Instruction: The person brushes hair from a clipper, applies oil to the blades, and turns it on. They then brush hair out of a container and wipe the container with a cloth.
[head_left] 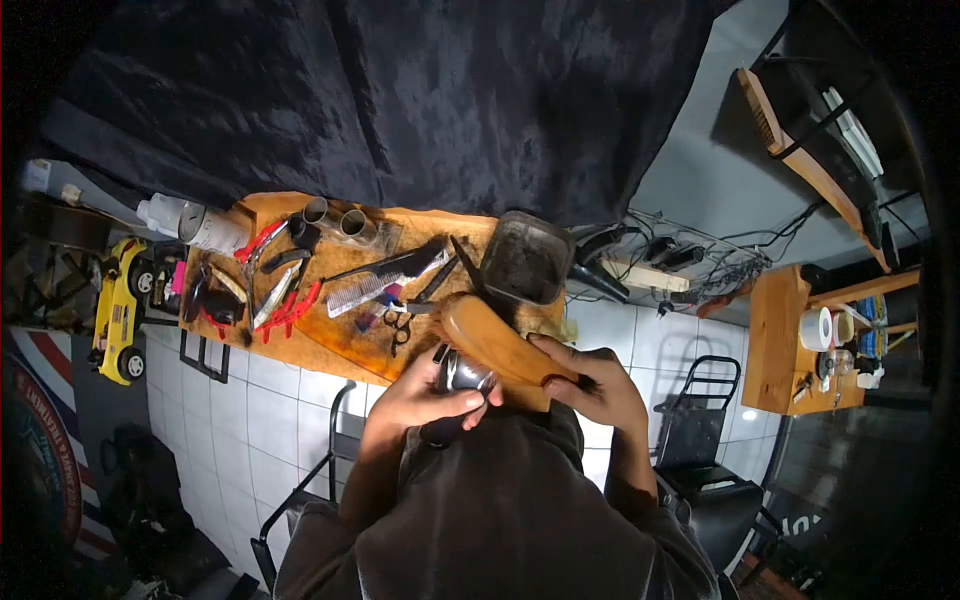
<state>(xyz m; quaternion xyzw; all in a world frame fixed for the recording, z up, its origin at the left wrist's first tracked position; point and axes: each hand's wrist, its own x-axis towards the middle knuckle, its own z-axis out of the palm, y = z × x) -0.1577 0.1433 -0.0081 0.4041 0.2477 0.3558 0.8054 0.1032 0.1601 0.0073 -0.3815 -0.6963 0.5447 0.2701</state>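
Clipper (466, 376) and wooden brush (505, 343) held together at the near edge of the table (310, 342).
Left hand (425, 397): grip closed around the clipper, thumb across its body, apparently for steadiness. Right hand (597, 388): grip clasps one end of the brush, which seems to leave the bristles (437, 318) unobstructed beside the clipper; contact between them cannot be confirmed. Scissors (398, 323), pale comb (345, 297) and dark tray (525, 268) rest beyond the hands, presumably for easy reach.
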